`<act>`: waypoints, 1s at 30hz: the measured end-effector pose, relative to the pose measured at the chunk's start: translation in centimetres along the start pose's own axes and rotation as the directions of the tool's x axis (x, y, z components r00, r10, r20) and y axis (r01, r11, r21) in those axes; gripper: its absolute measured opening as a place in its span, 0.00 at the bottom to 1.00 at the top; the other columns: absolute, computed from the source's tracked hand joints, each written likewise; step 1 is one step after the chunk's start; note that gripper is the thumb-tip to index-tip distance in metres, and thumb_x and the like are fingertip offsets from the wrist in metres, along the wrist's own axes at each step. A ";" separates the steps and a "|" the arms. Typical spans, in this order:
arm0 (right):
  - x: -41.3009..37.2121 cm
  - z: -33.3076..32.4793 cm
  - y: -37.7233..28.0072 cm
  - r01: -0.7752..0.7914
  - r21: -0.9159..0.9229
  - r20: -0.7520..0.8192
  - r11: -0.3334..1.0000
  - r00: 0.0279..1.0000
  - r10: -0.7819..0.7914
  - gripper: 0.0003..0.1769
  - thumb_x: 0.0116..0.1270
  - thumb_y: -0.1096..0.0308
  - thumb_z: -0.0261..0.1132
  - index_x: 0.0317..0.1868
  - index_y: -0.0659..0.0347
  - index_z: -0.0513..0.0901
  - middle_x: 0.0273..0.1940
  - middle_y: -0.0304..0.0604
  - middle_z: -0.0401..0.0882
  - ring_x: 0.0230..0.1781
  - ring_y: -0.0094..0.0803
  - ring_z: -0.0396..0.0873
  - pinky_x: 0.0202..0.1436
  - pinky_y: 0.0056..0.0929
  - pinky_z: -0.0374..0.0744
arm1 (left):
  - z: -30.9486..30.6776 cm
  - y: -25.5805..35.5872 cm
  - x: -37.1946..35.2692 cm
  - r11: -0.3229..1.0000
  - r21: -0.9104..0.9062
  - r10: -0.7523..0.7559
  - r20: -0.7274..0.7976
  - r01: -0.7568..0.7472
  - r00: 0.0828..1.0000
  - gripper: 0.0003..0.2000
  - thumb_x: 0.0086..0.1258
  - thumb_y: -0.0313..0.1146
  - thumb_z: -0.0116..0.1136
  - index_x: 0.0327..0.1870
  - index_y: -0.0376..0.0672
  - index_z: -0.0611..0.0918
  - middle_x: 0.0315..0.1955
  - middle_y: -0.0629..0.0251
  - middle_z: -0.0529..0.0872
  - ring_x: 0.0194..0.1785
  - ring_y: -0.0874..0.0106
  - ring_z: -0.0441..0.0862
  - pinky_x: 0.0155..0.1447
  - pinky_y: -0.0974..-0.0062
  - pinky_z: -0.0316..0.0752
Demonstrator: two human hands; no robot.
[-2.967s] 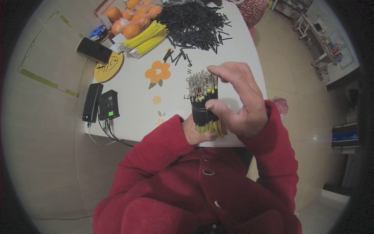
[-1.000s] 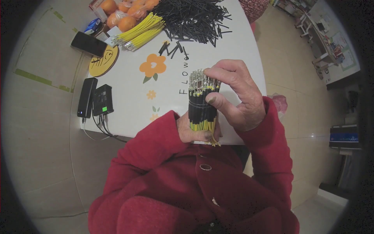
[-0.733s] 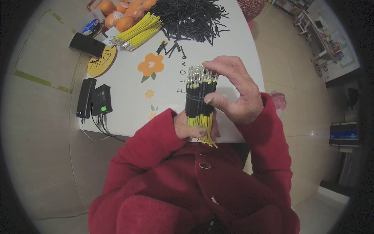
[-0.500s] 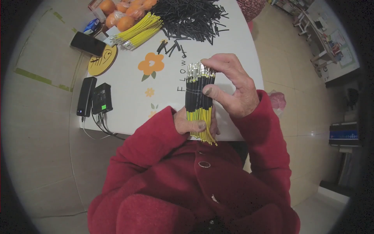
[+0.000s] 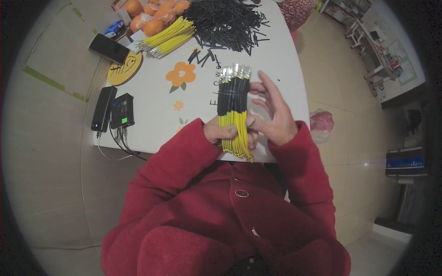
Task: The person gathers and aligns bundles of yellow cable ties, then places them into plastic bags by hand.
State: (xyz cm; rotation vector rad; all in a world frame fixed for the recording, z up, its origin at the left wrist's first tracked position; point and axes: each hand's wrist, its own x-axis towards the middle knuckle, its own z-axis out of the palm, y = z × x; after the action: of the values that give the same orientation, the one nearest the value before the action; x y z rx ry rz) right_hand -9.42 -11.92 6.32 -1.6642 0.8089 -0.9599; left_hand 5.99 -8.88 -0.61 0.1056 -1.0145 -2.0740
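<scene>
A thick bundle of yellow wires with black sleeves and silvery metal ends stands roughly upright over the table's near edge. A thin band circles its black part. My left hand is wrapped round the yellow lower part, thumb in front and fingertips showing at the right side. My right hand is beside the bundle on the right, fingers spread and pointing up, with its thumb against the yellow wires just below the black sleeves.
The white table bears a heap of black tubes, more yellow wires, oranges, a phone on a yellow round mat, and two black devices with cables at the left.
My right hand has moved down from the metal ends and black sleeves to the yellow part, and its fingers have straightened. The bundle's metal ends are now uncovered. The view has shifted slightly.
</scene>
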 end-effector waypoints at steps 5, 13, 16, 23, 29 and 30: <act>-0.8 3.7 -0.6 -0.170 0.147 0.092 0.974 0.983 0.157 0.46 0.53 0.66 0.68 0.67 0.64 0.49 0.56 0.53 0.57 0.61 0.37 0.62 0.63 0.27 0.64 | -0.9 -0.6 1.5 0.917 -0.184 0.367 0.034 -0.355 0.930 0.27 0.51 0.50 0.62 0.41 0.36 0.69 0.39 0.50 0.74 0.42 0.64 0.76 0.47 0.70 0.72; -3.4 3.9 -3.3 -0.221 -0.247 0.048 0.943 0.970 0.240 0.57 0.42 0.58 0.72 0.68 0.62 0.47 0.57 0.52 0.61 0.59 0.40 0.62 0.60 0.36 0.64 | -0.5 0.0 0.5 0.927 -0.293 0.267 0.081 -0.233 0.960 0.19 0.47 0.36 0.57 0.38 0.38 0.67 0.21 0.52 0.76 0.28 0.58 0.77 0.38 0.62 0.72; -5.3 4.0 -2.0 -0.217 -0.249 0.073 0.944 0.967 0.242 0.60 0.43 0.58 0.74 0.68 0.63 0.41 0.59 0.57 0.60 0.59 0.46 0.64 0.59 0.37 0.66 | 0.4 0.9 0.2 0.931 -0.320 0.240 0.165 -0.178 0.957 0.17 0.51 0.35 0.54 0.40 0.40 0.67 0.23 0.57 0.75 0.29 0.59 0.76 0.43 0.57 0.70; -7.8 4.4 0.1 -0.147 -0.256 0.261 0.955 0.941 0.215 0.57 0.45 0.49 0.73 0.66 0.61 0.46 0.51 0.52 0.69 0.52 0.43 0.71 0.53 0.33 0.71 | 1.0 0.4 0.3 0.865 -0.490 0.315 0.359 -0.110 0.878 0.16 0.54 0.36 0.54 0.39 0.41 0.65 0.20 0.61 0.72 0.24 0.62 0.72 0.44 0.60 0.71; -6.2 1.0 -4.5 -0.046 -0.213 -0.177 0.976 0.984 0.008 0.11 0.61 0.68 0.62 0.43 0.62 0.80 0.40 0.42 0.80 0.41 0.28 0.75 0.47 0.24 0.73 | 2.7 0.4 -0.4 0.886 -0.463 0.242 0.492 0.016 0.836 0.17 0.56 0.37 0.54 0.41 0.41 0.63 0.21 0.61 0.73 0.25 0.63 0.73 0.46 0.59 0.71; -6.0 1.3 -4.5 0.013 -0.231 -0.200 0.973 0.978 -0.060 0.10 0.60 0.69 0.62 0.41 0.62 0.80 0.38 0.41 0.80 0.39 0.27 0.75 0.46 0.23 0.73 | 3.1 0.1 -0.4 0.886 -0.463 0.234 0.495 0.027 0.837 0.17 0.56 0.37 0.54 0.40 0.41 0.63 0.21 0.61 0.73 0.25 0.63 0.73 0.45 0.59 0.71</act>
State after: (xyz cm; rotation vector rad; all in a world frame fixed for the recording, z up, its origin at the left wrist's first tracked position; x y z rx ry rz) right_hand -10.77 -5.00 9.20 -1.8008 1.0640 -1.1118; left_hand 5.15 -6.67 1.47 -0.8088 -0.7838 -2.2262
